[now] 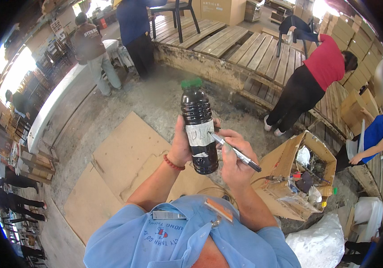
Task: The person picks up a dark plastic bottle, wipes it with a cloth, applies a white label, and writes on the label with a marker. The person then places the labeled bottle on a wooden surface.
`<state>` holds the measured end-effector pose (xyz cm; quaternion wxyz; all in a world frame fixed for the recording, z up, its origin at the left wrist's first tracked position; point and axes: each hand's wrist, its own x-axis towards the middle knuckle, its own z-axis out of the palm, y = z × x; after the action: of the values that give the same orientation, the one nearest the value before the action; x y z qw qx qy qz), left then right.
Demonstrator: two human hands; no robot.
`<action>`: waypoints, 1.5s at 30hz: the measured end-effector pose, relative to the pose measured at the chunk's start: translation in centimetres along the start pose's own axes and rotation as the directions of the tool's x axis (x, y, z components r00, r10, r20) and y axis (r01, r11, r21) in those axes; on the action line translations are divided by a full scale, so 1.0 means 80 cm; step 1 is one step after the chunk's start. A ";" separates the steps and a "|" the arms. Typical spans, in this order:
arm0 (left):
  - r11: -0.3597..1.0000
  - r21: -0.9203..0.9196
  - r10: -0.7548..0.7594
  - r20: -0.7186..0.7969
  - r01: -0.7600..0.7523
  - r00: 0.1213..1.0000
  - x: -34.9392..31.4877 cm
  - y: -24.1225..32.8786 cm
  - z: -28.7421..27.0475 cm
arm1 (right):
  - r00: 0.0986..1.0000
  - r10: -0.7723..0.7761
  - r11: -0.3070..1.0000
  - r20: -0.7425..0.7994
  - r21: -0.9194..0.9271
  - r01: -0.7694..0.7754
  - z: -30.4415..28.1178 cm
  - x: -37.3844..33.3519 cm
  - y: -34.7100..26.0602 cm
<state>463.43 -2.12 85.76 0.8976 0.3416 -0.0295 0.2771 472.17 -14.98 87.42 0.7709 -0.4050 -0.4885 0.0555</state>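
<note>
A plastic bottle (196, 107) of dark liquid with a green cap (191, 83) stands nearly upright in front of my chest. My left hand (182, 142) grips it from the left side, a red bead bracelet on the wrist. Round the bottle's middle is a white label (200, 134) with handwriting on it. In my right hand (238, 158) I hold a silver and black marker pen (240, 155), its tip at the label's right part. Some of the fingers behind the bottle are hidden.
Flattened cardboard (115, 156) lies on the concrete floor below me. A cardboard box (285, 178) of mixed items stands at my right, near a white plastic sack (318, 243). Beyond runs a slatted wooden platform (218, 40), where a person in red (318, 67) bends over a chair.
</note>
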 end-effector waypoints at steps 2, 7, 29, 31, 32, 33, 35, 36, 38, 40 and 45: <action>1.000 0.003 -0.005 0.005 0.005 1.000 -0.001 0.001 0.000 | 0.999 -0.042 0.999 0.015 0.003 0.042 -0.003 0.001 0.006; 0.998 -0.040 -0.055 -0.003 0.055 0.998 0.012 -0.006 -0.001 | 0.990 0.074 0.989 -0.120 0.139 -0.057 -0.014 0.000 0.007; 0.856 -0.294 -0.361 0.252 0.426 0.898 0.104 -0.149 0.054 | 0.983 0.097 0.941 -0.157 -0.308 -0.142 -0.215 -0.007 -0.051; 0.856 -0.269 -0.369 0.281 0.442 0.886 0.111 -0.154 0.060 | 0.987 0.060 0.934 -0.150 -0.341 -0.108 -0.224 -0.004 -0.048; 0.857 -0.249 -0.379 0.289 0.451 0.879 0.113 -0.157 0.064 | 0.982 0.058 0.935 -0.178 -0.335 -0.116 -0.226 -0.004 -0.047; 0.858 -0.228 -0.388 0.298 0.460 0.872 0.115 -0.159 0.068 | 0.977 0.055 0.936 -0.205 -0.330 -0.122 -0.227 -0.003 -0.047; 0.873 -0.150 -0.409 0.295 0.464 0.864 0.120 -0.167 0.070 | 0.979 0.052 0.924 -0.198 -0.363 -0.123 -0.236 -0.003 -0.047; 0.875 -0.112 -0.424 0.290 0.471 0.858 0.123 -0.172 0.071 | 0.985 0.053 0.909 -0.164 -0.401 -0.116 -0.245 -0.002 -0.046; 0.858 -0.042 -0.490 0.233 0.512 0.840 0.124 -0.184 0.076 | 0.993 0.023 0.887 -0.116 -0.456 -0.073 -0.264 -0.002 -0.047; 0.840 0.031 -0.530 0.260 0.541 0.807 0.130 -0.198 0.079 | 0.995 -0.041 0.872 -0.087 -0.490 -0.006 -0.279 -0.002 -0.042; 0.804 0.131 -0.593 0.230 0.580 0.771 0.140 -0.227 0.113 | 0.981 -0.088 0.873 -0.172 -0.488 -0.007 -0.309 -0.023 -0.041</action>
<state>483.52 -13.59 84.53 0.9179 0.3905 -0.0317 -0.0631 489.95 -32.15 83.54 0.6881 -0.5787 -0.4198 -0.1241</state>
